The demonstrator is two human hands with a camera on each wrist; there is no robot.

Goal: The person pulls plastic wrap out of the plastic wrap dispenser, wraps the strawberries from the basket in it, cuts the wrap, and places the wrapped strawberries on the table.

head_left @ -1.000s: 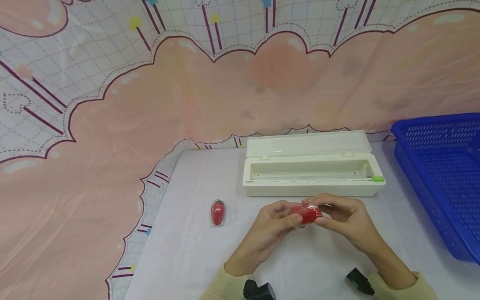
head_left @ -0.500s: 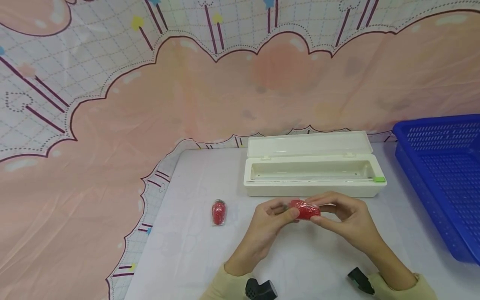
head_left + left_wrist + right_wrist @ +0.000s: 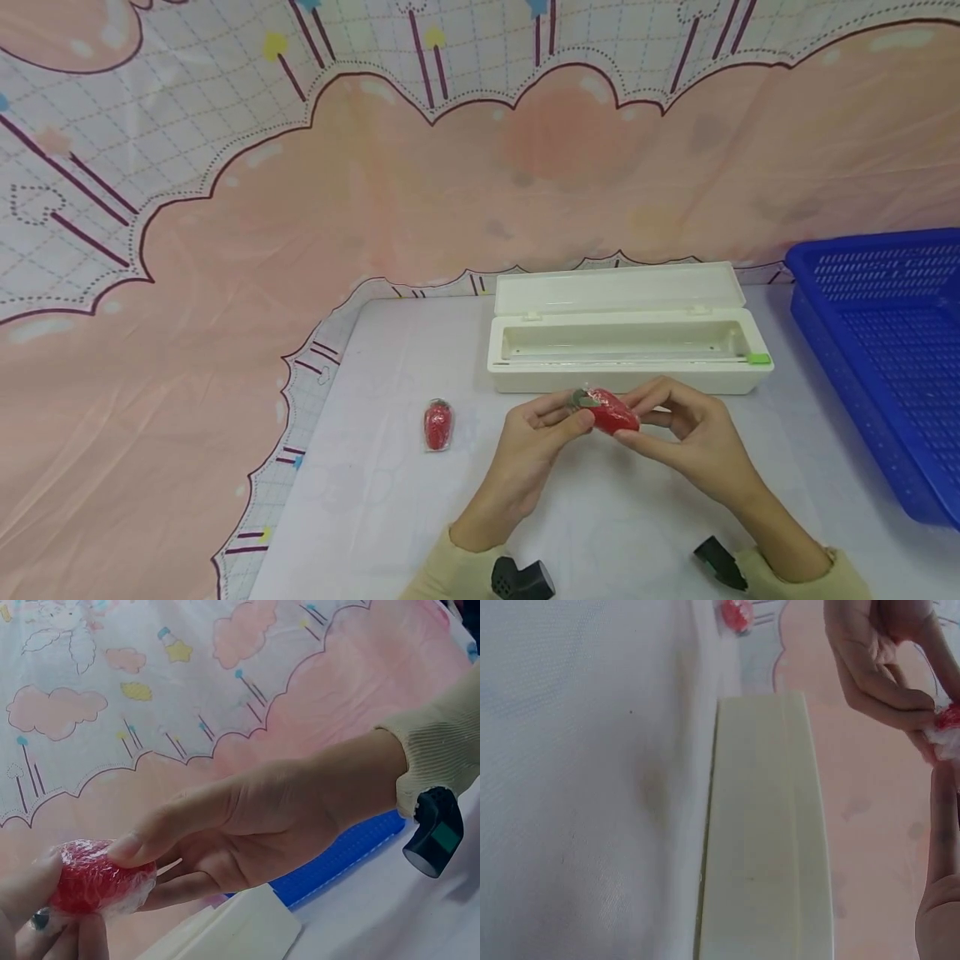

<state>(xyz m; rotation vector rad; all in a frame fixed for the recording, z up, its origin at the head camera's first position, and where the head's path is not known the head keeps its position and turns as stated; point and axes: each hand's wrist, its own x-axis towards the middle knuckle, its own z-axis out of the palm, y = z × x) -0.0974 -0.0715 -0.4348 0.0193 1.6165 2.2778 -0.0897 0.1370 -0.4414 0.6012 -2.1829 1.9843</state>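
Both hands held one wrapped red strawberry (image 3: 611, 412) just above the white table (image 3: 390, 500), in front of the open white box (image 3: 626, 350). The left hand (image 3: 536, 437) pinched its stem end with thumb and fingertips; the right hand (image 3: 686, 433) pinched the other end with thumb and fingers curled round it. In the left wrist view the strawberry (image 3: 97, 877) showed clear film over it, with the right hand's thumb (image 3: 165, 825) on top.

Edges: the box sat close behind the hands, its near wall only a narrow gap away, lid hinged up at the back. The blue basket (image 3: 885, 350) stood at the right, its near rim well apart from the right hand and running off the frame. The table's left edge met the pink patterned cloth (image 3: 225, 333). Open table lay left of the hands, between them and the second strawberry (image 3: 437, 425), and also below the forearms toward the person. Room to the right, between right hand and basket, was moderate.

Counts: two wrapped strawberries, one held, one lying alone on the table left of the left hand, also seen far off in the right wrist view (image 3: 736, 615). One white box (image 3: 769, 825), one blue basket, two hands, two wrist cameras.
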